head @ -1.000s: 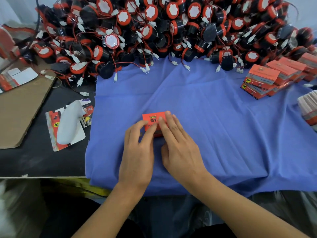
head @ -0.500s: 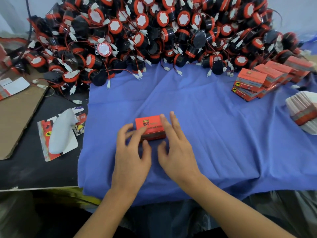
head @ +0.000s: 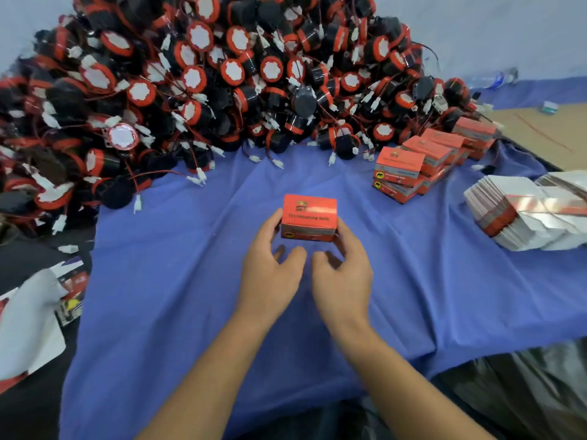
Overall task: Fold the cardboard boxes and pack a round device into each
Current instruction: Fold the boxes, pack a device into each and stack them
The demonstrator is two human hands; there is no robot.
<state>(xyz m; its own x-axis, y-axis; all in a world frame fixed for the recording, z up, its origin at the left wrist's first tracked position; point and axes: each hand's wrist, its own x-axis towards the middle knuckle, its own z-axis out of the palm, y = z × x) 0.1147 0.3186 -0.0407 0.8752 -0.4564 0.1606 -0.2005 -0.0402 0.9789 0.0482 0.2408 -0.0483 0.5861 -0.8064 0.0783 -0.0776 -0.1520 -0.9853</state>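
Your counter (head: 25, 252) shows dark at L; a blue cloth (head: 190, 296) covers the rest. On the cloth: a big heap of round devices (head: 222, 90) w/ red wires at the far edge, closed orange boxes (head: 422, 166) stacked far R, and flat box blanks (head: 514, 214) bundled at the R edge.

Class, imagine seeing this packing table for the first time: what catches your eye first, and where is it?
A huge heap of round black-and-red wired devices fills the far side of the blue cloth. At the centre, the left hand and right hand grip a small orange-red cardboard box; matching closed boxes are stacked to the right.
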